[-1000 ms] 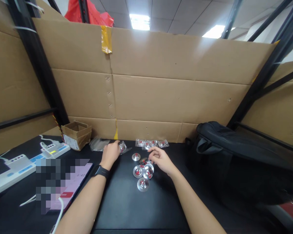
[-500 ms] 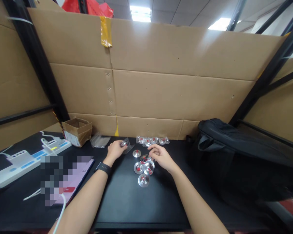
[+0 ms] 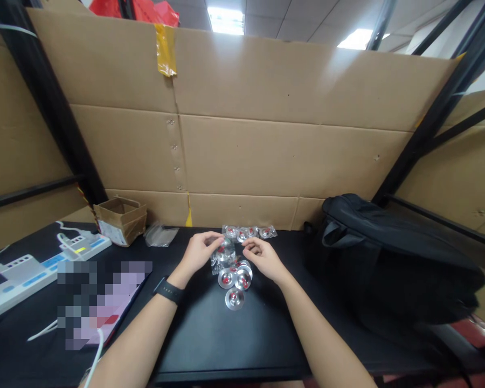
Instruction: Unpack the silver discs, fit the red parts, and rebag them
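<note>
My left hand (image 3: 202,252), wearing a dark watch, pinches the top of a small clear plastic bag (image 3: 218,264). A shiny round metal disc (image 3: 225,250) with a red centre shows at the bag; I cannot tell whether it lies inside or behind. Just to the right, my right hand (image 3: 263,260) hovers with bent fingers slightly apart, and nothing shows between them. Below and between the hands, several loose metal discs (image 3: 243,277) with red centres lie partly overlapping on the black table, one (image 3: 234,298) nearest me.
Several bagged discs (image 3: 248,233) lie in a row at the cardboard wall (image 3: 242,161). A small open carton (image 3: 123,221) and flat clear bags (image 3: 160,236) are at the back left, with a white power strip (image 3: 44,275) before them. A black backpack (image 3: 388,264) stands right.
My left hand has moved right with the plastic bag, bringing it over the back of the loose discs. My right hand stays near them. The view has shifted slightly.
</note>
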A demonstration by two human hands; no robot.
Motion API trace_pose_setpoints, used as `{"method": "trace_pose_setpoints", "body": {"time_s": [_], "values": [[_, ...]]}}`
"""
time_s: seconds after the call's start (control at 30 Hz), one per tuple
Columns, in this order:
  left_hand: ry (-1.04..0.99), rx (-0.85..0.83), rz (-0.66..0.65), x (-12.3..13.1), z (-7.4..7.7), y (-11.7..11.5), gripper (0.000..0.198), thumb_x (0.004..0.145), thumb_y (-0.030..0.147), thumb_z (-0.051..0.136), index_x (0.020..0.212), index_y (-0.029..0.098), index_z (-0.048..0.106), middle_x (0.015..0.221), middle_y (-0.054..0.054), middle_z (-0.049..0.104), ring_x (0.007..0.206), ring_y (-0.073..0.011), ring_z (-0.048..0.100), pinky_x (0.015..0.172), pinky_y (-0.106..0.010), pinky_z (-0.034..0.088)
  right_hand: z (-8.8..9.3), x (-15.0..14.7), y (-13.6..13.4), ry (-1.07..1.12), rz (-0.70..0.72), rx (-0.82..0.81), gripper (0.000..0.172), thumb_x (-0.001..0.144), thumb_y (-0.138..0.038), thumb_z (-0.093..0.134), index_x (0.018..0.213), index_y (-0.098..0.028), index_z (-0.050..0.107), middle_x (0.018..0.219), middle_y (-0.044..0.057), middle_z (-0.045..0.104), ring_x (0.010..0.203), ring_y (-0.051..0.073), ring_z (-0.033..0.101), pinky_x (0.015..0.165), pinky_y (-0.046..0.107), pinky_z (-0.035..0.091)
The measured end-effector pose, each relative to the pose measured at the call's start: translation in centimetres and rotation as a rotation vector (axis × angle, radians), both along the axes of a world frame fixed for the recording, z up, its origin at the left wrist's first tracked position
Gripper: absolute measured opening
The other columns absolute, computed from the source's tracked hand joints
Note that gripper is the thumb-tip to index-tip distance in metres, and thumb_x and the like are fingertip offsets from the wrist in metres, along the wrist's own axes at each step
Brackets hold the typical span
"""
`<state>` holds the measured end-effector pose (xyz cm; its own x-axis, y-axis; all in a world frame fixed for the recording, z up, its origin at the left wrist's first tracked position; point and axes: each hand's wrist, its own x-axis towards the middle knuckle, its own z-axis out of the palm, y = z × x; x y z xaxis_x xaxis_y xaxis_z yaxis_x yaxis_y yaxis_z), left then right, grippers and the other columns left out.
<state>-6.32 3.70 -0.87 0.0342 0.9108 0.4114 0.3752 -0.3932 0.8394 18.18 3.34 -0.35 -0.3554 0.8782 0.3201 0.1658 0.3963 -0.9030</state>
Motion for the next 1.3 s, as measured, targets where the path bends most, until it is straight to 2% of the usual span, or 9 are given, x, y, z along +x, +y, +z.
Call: {"method": "trace_pose_setpoints", "body": {"time_s": [0.2,0.47,0.63,0.77,0.87,0.97,1.1,1.2,1.3], "values": [[0.028,0.017,-0.043,3.3,0.7,-2.0,0.029,0.086,0.044,0.066,0.097,0.019,0.078,0.095,-0.007,0.078,0.087,-0.0221,0.071,0.08,-0.031,0.053,0.1,-0.3,-0.4,-0.11,-0.013,0.08,0.022,0.08,-0.025,0.068,0.101,-0.02,0.07,0.087,0.002,0.069,0.076,0.015,0.063,0.07,0.026,0.049],[-0.085,0.072,-0.06,3.4,1.3,-2.3,0.026,0.089,0.04,0.064,0.099,0.019,0.075,0.098,-0.007,0.076,0.088,-0.0206,0.07,0.081,-0.031,0.054,-0.2,-0.6,-0.4,-0.185,-0.064,0.13,0.011,0.083,-0.026,0.065,0.088,-0.02,0.073,0.082,0.002,0.072,0.074,0.016,0.062,0.071,0.028,0.048],[-0.283,0.006,-0.146,3.2,0.8,-1.7,0.057,0.081,0.036,0.073,0.131,0.02,0.052,0.109,-0.01,0.071,0.091,-0.0198,0.071,0.08,-0.031,0.056,-0.4,-0.9,-0.1,-0.031,-0.089,0.075,0.016,0.086,-0.033,0.064,0.087,-0.019,0.07,0.081,0.003,0.071,0.075,0.018,0.065,0.071,0.029,0.05],[-0.338,-0.066,-0.156,3.2,0.2,-1.4,0.056,0.082,0.037,0.072,0.13,0.02,0.047,0.088,-0.004,0.071,0.076,-0.0169,0.071,0.073,-0.028,0.056,-0.4,-0.9,-0.1,0.069,-0.034,-0.027,0.021,0.081,-0.038,0.071,0.089,-0.019,0.066,0.082,0.004,0.07,0.077,0.019,0.067,0.073,0.03,0.052],[-0.313,-0.089,-0.17,3.2,0.4,-1.7,0.062,0.081,0.036,0.073,0.134,0.021,0.044,0.081,-0.002,0.07,0.069,-0.0142,0.069,0.066,-0.024,0.053,0.0,-1.1,-0.5,0.203,-0.03,-0.103,0.043,0.076,-0.038,0.077,0.11,-0.023,0.058,0.089,0.002,0.07,0.079,0.018,0.068,0.076,0.03,0.054],[-0.219,-0.105,-0.286,3.3,1.1,-2.6,0.074,0.081,0.034,0.073,0.143,0.022,0.036,0.085,-0.003,0.07,0.072,-0.0143,0.069,0.066,-0.023,0.052,0.4,-1.1,-0.9,0.289,-0.033,-0.147,0.062,0.072,-0.037,0.08,0.124,-0.027,0.048,0.094,0.002,0.069,0.079,0.017,0.069,0.075,0.031,0.055],[0.008,-0.102,-0.422,2.8,2.0,-3.4,0.07,0.086,0.033,0.066,0.148,0.024,0.034,0.091,-0.005,0.073,0.078,-0.0171,0.071,0.07,-0.027,0.053,0.5,-0.7,-0.6,0.233,-0.017,-0.105,0.053,0.07,-0.035,0.08,0.115,-0.024,0.055,0.081,0.0,0.068,0.072,0.017,0.067,0.072,0.031,0.054],[0.107,-0.042,-0.304,2.3,2.0,-3.1,0.059,0.09,0.029,0.059,0.145,0.024,0.038,0.091,-0.005,0.074,0.08,-0.0181,0.07,0.073,-0.029,0.053,0.6,-0.2,-0.1,0.212,-0.059,-0.069,0.045,0.071,-0.035,0.079,0.108,-0.021,0.058,0.074,-0.001,0.066,0.069,0.017,0.066,0.069,0.03,0.053],[0.29,0.177,-0.012,2.1,2.2,-3.0,0.041,0.092,0.023,0.053,0.133,0.026,0.053,0.108,-0.007,0.072,0.101,-0.0219,0.065,0.088,-0.036,0.048,0.8,0.2,0.1,0.279,-0.149,-0.096,0.047,0.07,-0.036,0.078,0.108,-0.022,0.054,0.071,-0.004,0.062,0.059,0.015,0.064,0.061,0.028,0.051]]}}
